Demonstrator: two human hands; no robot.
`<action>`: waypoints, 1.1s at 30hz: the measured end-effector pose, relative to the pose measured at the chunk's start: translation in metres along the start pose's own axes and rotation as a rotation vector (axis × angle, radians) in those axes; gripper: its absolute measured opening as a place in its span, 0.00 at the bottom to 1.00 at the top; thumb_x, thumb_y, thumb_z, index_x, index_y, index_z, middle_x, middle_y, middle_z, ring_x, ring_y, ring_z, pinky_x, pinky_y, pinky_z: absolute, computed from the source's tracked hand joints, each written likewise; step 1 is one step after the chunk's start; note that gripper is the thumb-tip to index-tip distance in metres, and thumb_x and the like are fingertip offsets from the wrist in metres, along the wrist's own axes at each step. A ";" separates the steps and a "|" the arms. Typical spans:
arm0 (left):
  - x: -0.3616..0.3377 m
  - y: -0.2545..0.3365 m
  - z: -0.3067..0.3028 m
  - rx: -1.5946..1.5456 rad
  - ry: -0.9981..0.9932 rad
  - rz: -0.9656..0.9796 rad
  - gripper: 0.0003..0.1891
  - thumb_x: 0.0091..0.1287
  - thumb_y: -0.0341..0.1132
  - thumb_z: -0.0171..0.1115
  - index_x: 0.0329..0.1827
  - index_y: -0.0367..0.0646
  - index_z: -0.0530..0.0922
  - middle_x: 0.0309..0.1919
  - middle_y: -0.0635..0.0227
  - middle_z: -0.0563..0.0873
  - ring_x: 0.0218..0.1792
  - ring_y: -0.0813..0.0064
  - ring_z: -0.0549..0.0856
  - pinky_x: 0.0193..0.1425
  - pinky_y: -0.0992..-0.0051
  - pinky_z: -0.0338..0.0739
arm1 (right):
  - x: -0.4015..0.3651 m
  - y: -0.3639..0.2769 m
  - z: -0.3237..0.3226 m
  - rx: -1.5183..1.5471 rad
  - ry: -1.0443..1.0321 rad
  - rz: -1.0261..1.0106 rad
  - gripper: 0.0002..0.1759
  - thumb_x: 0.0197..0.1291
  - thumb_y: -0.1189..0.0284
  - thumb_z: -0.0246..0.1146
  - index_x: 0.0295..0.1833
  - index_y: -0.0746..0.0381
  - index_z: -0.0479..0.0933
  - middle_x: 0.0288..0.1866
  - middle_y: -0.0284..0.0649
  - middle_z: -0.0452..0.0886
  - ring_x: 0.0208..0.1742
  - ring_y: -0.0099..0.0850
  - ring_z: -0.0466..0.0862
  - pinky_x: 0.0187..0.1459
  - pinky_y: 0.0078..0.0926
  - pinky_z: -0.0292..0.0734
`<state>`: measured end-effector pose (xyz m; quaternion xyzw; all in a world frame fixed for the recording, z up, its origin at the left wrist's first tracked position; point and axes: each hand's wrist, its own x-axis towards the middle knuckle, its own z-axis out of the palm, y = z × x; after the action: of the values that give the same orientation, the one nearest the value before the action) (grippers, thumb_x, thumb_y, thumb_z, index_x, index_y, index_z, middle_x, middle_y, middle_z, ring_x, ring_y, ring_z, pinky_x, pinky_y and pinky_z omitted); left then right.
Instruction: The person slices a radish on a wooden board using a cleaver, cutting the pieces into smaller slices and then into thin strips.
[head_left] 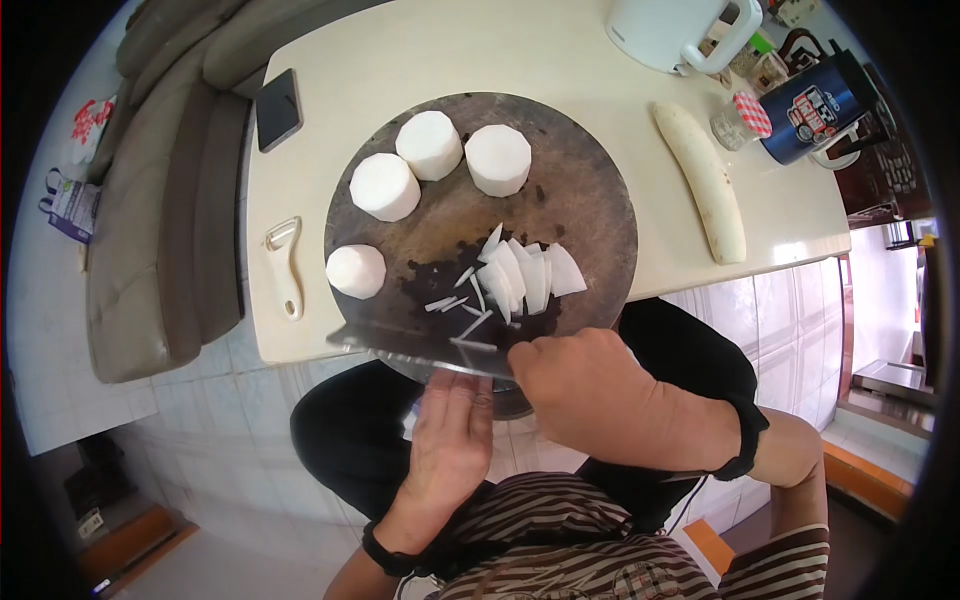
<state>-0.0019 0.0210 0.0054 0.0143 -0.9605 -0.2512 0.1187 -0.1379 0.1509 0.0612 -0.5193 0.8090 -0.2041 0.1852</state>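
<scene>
My right hand [590, 385] is wrapped around the handle of a broad-bladed kitchen knife [420, 352], whose blade points left over the near edge of the round cutting board [590, 190]. Below the blade is my left hand [450, 435], fingers stretched out straight, the tips at or just under the knife and partly hidden by it. Thin slices of peeled white radish [520, 275] lie overlapping on the wet part of the board, with several narrow strips [470, 325] closer to the blade. Chunky peeled radish pieces [430, 145] stand along the far and left sides of the board.
Left of the board lie a peeler [285, 265] and a phone [279, 110]. On the right are a long whole radish [703, 185], a lidded jar [741, 120], a blue canister [815, 108] and a white kettle [665, 30]. A grey sofa [160, 210] stands beyond the table's left edge.
</scene>
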 end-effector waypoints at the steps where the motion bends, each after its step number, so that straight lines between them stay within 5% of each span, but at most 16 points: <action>1: 0.002 0.000 0.000 0.017 0.038 0.026 0.12 0.64 0.18 0.59 0.51 0.24 0.78 0.50 0.48 0.81 0.52 0.46 0.81 0.55 0.55 0.78 | 0.000 0.002 0.000 -0.002 0.002 -0.003 0.06 0.46 0.79 0.63 0.31 0.68 0.76 0.25 0.50 0.81 0.25 0.45 0.84 0.28 0.39 0.80; 6: 0.002 0.000 -0.002 0.061 0.022 0.061 0.14 0.62 0.17 0.61 0.51 0.23 0.79 0.50 0.48 0.81 0.54 0.47 0.81 0.56 0.56 0.79 | -0.013 0.005 -0.012 0.069 -0.065 0.061 0.05 0.46 0.80 0.61 0.32 0.69 0.76 0.26 0.54 0.81 0.27 0.52 0.84 0.31 0.45 0.79; 19: 0.003 -0.002 -0.003 0.060 0.010 0.098 0.17 0.55 0.14 0.61 0.50 0.22 0.79 0.49 0.47 0.80 0.52 0.45 0.81 0.55 0.55 0.79 | -0.013 0.006 -0.013 0.049 -0.101 0.032 0.06 0.45 0.80 0.62 0.32 0.70 0.76 0.26 0.53 0.82 0.28 0.50 0.85 0.33 0.43 0.81; 22: -0.002 -0.004 0.000 0.023 -0.021 0.040 0.15 0.60 0.20 0.63 0.50 0.24 0.80 0.49 0.49 0.81 0.54 0.47 0.80 0.57 0.55 0.77 | -0.004 0.001 -0.009 0.044 -0.104 0.013 0.06 0.46 0.80 0.62 0.32 0.70 0.75 0.25 0.53 0.81 0.28 0.50 0.85 0.32 0.44 0.80; 28: 0.013 -0.006 -0.008 -0.039 0.102 0.041 0.13 0.59 0.17 0.64 0.47 0.26 0.81 0.45 0.51 0.81 0.47 0.52 0.82 0.49 0.60 0.79 | -0.010 0.008 0.000 0.152 0.056 0.032 0.04 0.53 0.78 0.61 0.32 0.69 0.76 0.23 0.52 0.81 0.26 0.52 0.84 0.29 0.44 0.78; 33: 0.042 -0.014 -0.017 0.002 0.186 -0.023 0.15 0.59 0.16 0.62 0.51 0.28 0.80 0.46 0.50 0.81 0.47 0.51 0.82 0.52 0.64 0.79 | -0.014 0.014 -0.026 0.337 0.185 0.143 0.08 0.61 0.74 0.61 0.35 0.69 0.75 0.20 0.55 0.77 0.26 0.54 0.82 0.31 0.47 0.77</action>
<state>-0.0395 -0.0031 0.0228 0.0490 -0.9454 -0.2490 0.2047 -0.1561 0.1728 0.0776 -0.4014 0.8117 -0.3696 0.2085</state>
